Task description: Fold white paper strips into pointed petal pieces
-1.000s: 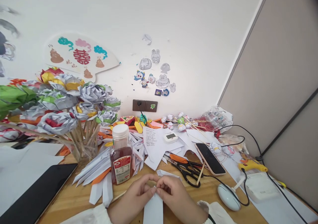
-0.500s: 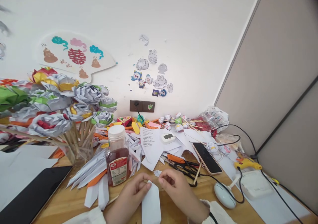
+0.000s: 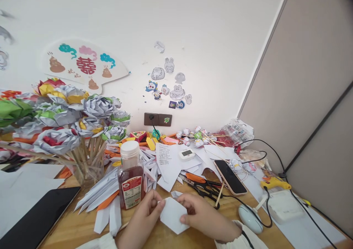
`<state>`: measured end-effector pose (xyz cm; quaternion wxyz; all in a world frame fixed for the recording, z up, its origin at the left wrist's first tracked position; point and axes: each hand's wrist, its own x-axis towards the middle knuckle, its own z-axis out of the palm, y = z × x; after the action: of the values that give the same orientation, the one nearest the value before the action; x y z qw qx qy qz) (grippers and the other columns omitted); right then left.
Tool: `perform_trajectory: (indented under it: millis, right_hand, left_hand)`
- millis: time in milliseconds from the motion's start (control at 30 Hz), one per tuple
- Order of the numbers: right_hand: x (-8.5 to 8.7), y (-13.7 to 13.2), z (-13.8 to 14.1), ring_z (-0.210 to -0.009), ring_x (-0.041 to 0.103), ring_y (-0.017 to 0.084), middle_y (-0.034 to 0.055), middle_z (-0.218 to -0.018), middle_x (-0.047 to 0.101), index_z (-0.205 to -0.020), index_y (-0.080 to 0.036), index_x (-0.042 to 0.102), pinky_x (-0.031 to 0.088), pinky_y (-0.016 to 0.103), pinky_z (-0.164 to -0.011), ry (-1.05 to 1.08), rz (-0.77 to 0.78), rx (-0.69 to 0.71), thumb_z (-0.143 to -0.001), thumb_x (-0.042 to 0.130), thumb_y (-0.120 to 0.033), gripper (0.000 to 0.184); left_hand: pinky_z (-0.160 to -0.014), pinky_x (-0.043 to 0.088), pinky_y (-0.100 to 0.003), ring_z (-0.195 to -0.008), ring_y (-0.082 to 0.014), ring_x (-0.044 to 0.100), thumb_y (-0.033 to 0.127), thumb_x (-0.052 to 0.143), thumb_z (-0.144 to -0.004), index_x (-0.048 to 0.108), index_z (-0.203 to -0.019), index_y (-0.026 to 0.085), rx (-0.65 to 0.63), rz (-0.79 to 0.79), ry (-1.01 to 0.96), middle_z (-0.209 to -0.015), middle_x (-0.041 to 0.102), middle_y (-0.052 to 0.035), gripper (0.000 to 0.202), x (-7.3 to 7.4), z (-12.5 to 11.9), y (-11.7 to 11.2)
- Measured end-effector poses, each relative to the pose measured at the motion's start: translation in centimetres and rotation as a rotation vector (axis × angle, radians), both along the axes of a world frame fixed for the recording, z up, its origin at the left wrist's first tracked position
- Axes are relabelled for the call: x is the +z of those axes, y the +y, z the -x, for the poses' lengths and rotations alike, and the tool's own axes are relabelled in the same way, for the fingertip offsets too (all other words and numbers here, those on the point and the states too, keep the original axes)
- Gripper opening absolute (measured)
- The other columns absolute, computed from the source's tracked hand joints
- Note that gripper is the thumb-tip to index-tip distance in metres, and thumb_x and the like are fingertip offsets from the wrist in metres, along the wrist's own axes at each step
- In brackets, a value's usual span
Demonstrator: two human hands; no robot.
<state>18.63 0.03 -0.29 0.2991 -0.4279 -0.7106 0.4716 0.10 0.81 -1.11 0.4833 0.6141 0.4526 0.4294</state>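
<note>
A folded piece of white paper (image 3: 173, 216) is held up between both hands, its pointed lower end facing me. My left hand (image 3: 150, 212) pinches its left edge between thumb and fingers. On the opposite edge, my right hand (image 3: 194, 214) grips the paper, thumb in front and fingers behind. Just beyond the paper, a small folded white paper piece (image 3: 175, 194) lies on the wooden table. Close to my left hand stands a bottle of reddish-brown liquid (image 3: 131, 182) with a white cap. Black-handled scissors (image 3: 204, 192) lie beyond my right hand.
Paper flowers on sticks (image 3: 91, 131) stand in a clear container at the left, near a dark tablet (image 3: 41, 216). Folded white strips (image 3: 102, 194) are heaped beside the bottle. A phone (image 3: 230, 177), a mouse (image 3: 250, 217) and a yellow glue gun (image 3: 275, 184) with its cord lie at the right.
The paper has turned from lengthwise and hanging down to a shorter, wider shape between the hands. My right hand, apart from it before, now grips its right side.
</note>
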Motion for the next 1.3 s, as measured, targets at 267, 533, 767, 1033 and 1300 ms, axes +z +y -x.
perform_trajectory:
  millis: [267,533,767,1033,1300]
  right_hand:
    - [0.3,1.3,-0.5,-0.059,0.049,0.010,-0.0010,-0.066,0.052,-0.080,-0.014,0.054,0.038,0.019,-0.051,0.149,-0.038,-0.182,-0.069,0.056,-0.026,0.016]
    - [0.0,1.3,-0.5,-0.052,0.050,0.008,-0.0007,-0.067,0.052,-0.085,-0.014,0.054,0.040,0.018,-0.046,0.179,0.048,-0.053,-0.076,0.048,-0.036,0.024]
    - [-1.1,1.8,-0.3,-0.041,0.048,0.006,-0.0040,-0.057,0.050,-0.090,-0.014,0.052,0.038,0.016,-0.039,0.209,0.061,-0.049,-0.074,0.051,-0.036,0.027]
    - [-0.7,1.4,-0.1,-0.057,0.052,0.010,0.0005,-0.069,0.054,-0.077,-0.015,0.055,0.043,0.020,-0.047,0.287,0.031,-0.107,-0.072,0.053,-0.035,0.021]
    - [-0.5,1.4,-0.2,-0.058,0.050,0.010,-0.0002,-0.068,0.055,-0.075,-0.016,0.058,0.040,0.020,-0.052,0.146,-0.149,-0.128,-0.076,0.048,-0.032,0.019]
  left_hand:
    - [-0.039,0.027,-0.018,-0.038,-0.0068,0.038,0.036,0.054,-0.065,0.043,-0.074,0.018,-0.186,0.178,-0.046,-0.046,0.048,0.0082,0.023,0.1,-0.1,0.0]
    - [-0.033,0.021,-0.016,-0.031,-0.0043,0.036,0.045,0.053,-0.064,0.046,-0.068,0.017,-0.146,0.203,-0.093,-0.042,0.048,0.0079,0.030,-0.3,0.1,0.3]
    - [-0.033,0.025,-0.016,-0.032,-0.0048,0.037,0.047,0.058,-0.060,0.054,-0.077,0.014,-0.084,0.215,-0.078,-0.041,0.046,0.0084,0.037,0.5,0.0,0.0]
    - [-0.035,0.031,-0.018,-0.033,-0.0066,0.043,0.049,0.057,-0.061,0.051,-0.072,0.015,-0.153,0.226,-0.148,-0.043,0.053,0.0057,0.036,0.4,0.1,0.1]
    - [-0.041,0.038,-0.021,-0.037,-0.0104,0.052,0.052,0.057,-0.058,0.048,-0.066,0.016,-0.227,0.316,-0.170,-0.042,0.056,0.0038,0.038,-0.3,0.0,0.6]
